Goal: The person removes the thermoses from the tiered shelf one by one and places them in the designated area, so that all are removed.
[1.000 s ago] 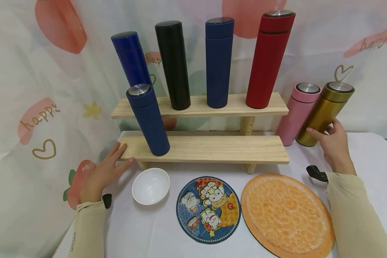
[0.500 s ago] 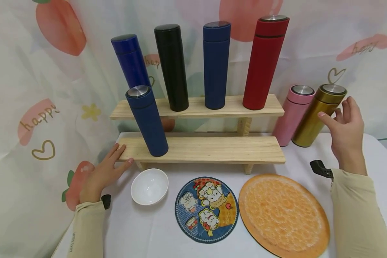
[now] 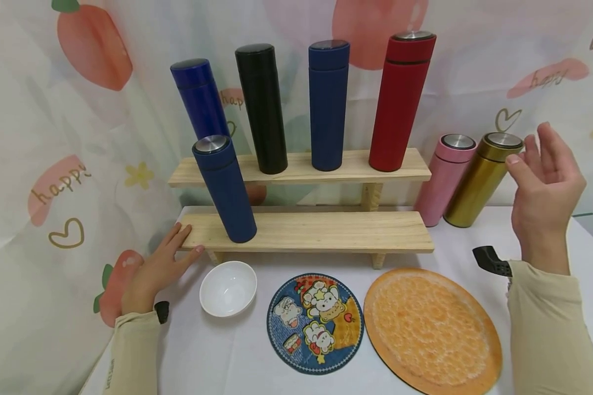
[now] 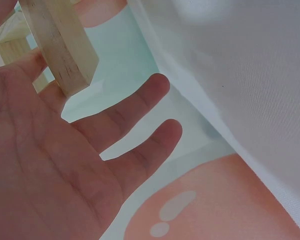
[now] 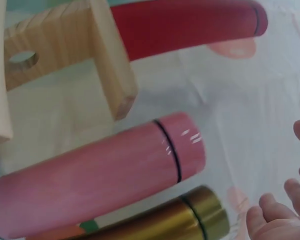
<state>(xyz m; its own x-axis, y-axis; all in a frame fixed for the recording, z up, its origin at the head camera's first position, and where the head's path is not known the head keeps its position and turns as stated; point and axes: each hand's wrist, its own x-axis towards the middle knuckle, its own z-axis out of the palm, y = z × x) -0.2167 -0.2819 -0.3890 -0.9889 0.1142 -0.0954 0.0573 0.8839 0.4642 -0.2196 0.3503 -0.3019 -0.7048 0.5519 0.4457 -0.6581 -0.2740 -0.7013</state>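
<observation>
My right hand is raised in the air just right of the gold flask, fingers loosely spread, holding nothing. The gold flask stands on the table beside a pink flask; both also show in the right wrist view as gold flask and pink flask. My left hand lies flat with straight fingers against the left end of the lower wooden shelf, whose end shows above the fingers. A dark blue flask stands on that shelf near my left hand.
The upper shelf carries a blue, a black, a navy and a red flask. In front lie a white bowl, a cartoon mat and an orange round mat. A printed curtain hangs behind and left.
My right hand has come off the gold flask, risen and moved right, opening in the air. The left hand has stayed at the shelf's end.
</observation>
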